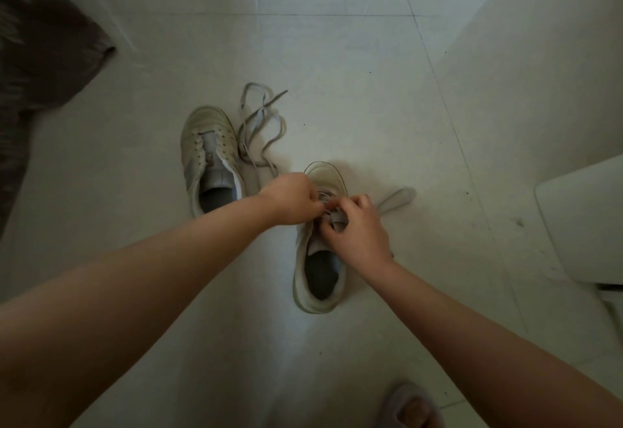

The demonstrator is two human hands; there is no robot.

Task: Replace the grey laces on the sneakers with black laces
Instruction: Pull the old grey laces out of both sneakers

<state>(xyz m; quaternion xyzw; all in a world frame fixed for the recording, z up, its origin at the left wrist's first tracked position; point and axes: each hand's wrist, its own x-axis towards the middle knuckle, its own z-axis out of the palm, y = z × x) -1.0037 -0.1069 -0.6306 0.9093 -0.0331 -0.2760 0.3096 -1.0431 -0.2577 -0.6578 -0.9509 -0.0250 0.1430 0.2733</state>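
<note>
Two pale, scuffed low-top sneakers stand on a smooth, glossy tiled floor [337, 90] crossed by thin grout lines. The right sneaker [318, 265], near the middle of the view, points its rounded rubber toe toward 12 o'clock; its dark, soft-lined opening gapes toward 6 o'clock with nothing visible inside. Both hands meet over its lace area. The left hand [293, 198] comes in from 8 o'clock with its fingers curled, the grip narrow and pinching the flat grey lace [337, 216] at the eyelets. The right hand [354, 228] comes in from 4 o'clock, its grip likewise narrow, fingers bent round the same woven strip; a flat loop of that lace sticks out past the hand toward 2 o'clock and rests on the tile. The left sneaker [210, 161], at 10 o'clock of the hands, stands apart with bare eyelet rows, a grey side stripe, a grey tongue and a shadowed hollow holding nothing visible. Just beside it, toward 12 o'clock, a loose grey lace [259, 124] lies in limp, tangled loops on the floor. A dark, fuzzy cloth [43, 56] fills the 10 o'clock corner, a white smooth-edged object [583, 225] sits at 3 o'clock, and a soft grey slipper [411, 407] with toes showing peeks in at 6 o'clock.
</note>
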